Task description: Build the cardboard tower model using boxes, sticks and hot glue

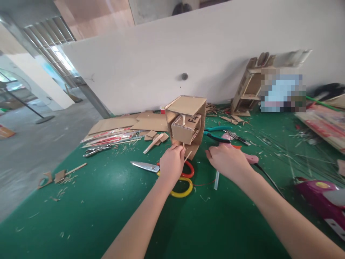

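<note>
A cardboard box (185, 104) stands in front of me, with a smaller cardboard box (182, 133) inside its open front. Just below that opening, my left hand (172, 162) is closed in a pinch; thin wooden stick (188, 156) pieces show at its fingers, partly hidden. Scissors (183, 193) with red and yellow handles lie open under this hand. My right hand (228, 158) is closed over a pink glue gun (251, 158), whose body it largely covers. A clear glue stick (216, 181) pokes out below it. Teal-handled pliers (219, 136) lie just beyond.
Cardboard sheets (151, 121), packaged sticks (113, 136) and metal scissors (97, 149) lie left. A cardboard frame (248, 86) stands at the back right by the white wall (140, 68). A purple device (320, 194) sits at right on the green table (107, 216).
</note>
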